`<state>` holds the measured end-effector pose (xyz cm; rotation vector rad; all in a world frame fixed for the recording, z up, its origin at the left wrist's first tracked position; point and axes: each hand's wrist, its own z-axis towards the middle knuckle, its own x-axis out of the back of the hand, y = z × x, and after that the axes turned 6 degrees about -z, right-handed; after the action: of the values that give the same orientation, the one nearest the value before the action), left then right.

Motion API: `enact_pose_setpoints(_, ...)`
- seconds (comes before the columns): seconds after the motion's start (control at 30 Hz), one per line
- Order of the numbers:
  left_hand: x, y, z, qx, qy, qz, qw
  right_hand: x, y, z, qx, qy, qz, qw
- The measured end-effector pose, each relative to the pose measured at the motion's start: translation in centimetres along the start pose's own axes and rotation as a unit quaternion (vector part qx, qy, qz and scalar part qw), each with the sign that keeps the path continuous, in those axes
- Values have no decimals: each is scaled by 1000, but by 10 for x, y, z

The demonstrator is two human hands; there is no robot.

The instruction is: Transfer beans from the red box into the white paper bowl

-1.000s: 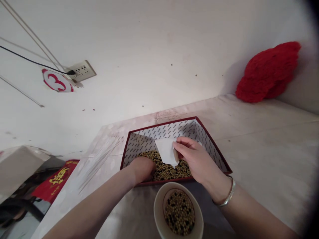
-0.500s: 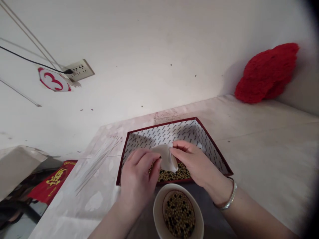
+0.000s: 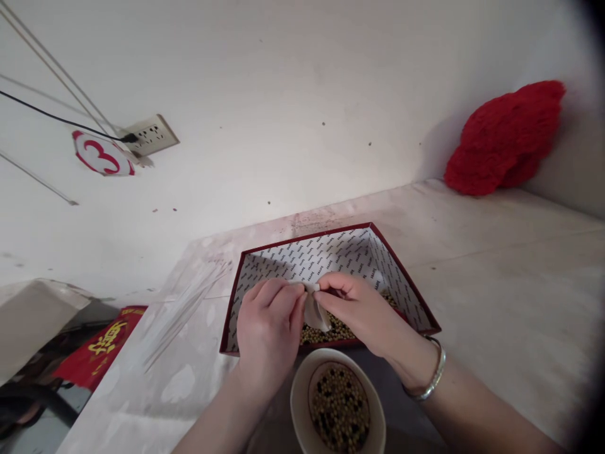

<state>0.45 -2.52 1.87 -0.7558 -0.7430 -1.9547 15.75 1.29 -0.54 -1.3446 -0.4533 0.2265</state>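
A dark red box [image 3: 401,284] with a patterned white lining lies open on the table, with yellow and dark beans [image 3: 338,328] in its near half. Over those beans my left hand [image 3: 269,331] and my right hand [image 3: 359,309] meet, and both pinch a small folded white paper [image 3: 314,310] between their fingertips. A silver bangle [image 3: 432,378] sits on my right wrist. Just in front of the box stands a white bowl [image 3: 300,394] with a mix of yellow and dark beans [image 3: 338,407].
The pale table [image 3: 496,284] meets a white wall. A red fluffy cushion [image 3: 505,139] leans at the back right. A wall socket [image 3: 151,133] with a black cable and a round "3" sign [image 3: 101,154] are on the left. Red printed paper [image 3: 101,343] lies below the table's left edge.
My left hand rose out of the beans and joined the right hand on the white paper. The paper is now folded smaller between both hands' fingers.
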Motion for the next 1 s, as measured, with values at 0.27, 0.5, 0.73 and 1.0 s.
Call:
enact_pose_setpoints(0.27,23,19,-25,-8,-190,-98,977,-2,1,4,-62,70,117,989)
enact_pose_setpoints(0.5,31,10,-31,-4,-255,-108,961,-4,5,5,-68,77,171,980)
enact_pose_setpoints(0.73,2,-45,7,66,-434,97,893,-3,4,4,-85,105,180,974)
enact_pose_setpoints(1.0,-21,-52,5,25,-555,138,820,-3,3,4,-75,85,208,972)
